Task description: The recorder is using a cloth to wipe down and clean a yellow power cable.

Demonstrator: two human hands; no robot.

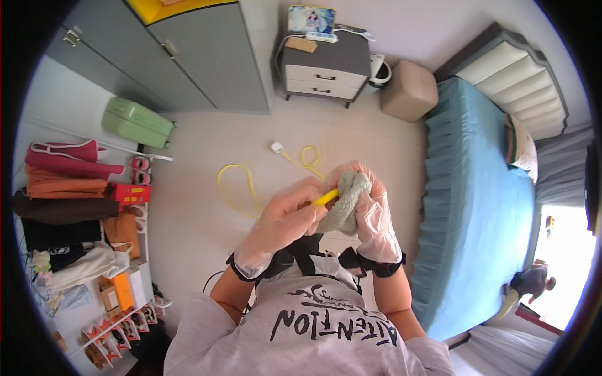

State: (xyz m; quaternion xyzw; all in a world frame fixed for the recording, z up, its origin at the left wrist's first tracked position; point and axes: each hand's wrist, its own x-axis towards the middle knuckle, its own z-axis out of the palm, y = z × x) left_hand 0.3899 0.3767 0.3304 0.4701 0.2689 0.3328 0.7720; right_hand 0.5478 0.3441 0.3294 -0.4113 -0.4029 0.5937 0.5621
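Note:
Both hands are in clear plastic gloves with dark bands at the wrists. My left hand (pixel 289 211) grips a bright yellow cable (pixel 326 197) in front of my chest. In my right hand (pixel 377 207) is a bunched grey-green terry cloth (pixel 345 204), pressed against the cable where the two meet. The cloth and fingers hide part of the cable. One stretch of it loops across the floor to the left, and another runs ahead to a white plug (pixel 276 147) lying on the floor.
A two-drawer cabinet (pixel 324 70) stands ahead, with a beige stool (pixel 409 91) beside it. Along the right runs a blue-covered bed (pixel 475 197); a person (pixel 531 282) is beyond it. On the left are a green suitcase (pixel 137 122) and a rack with folded clothes (pixel 68 181).

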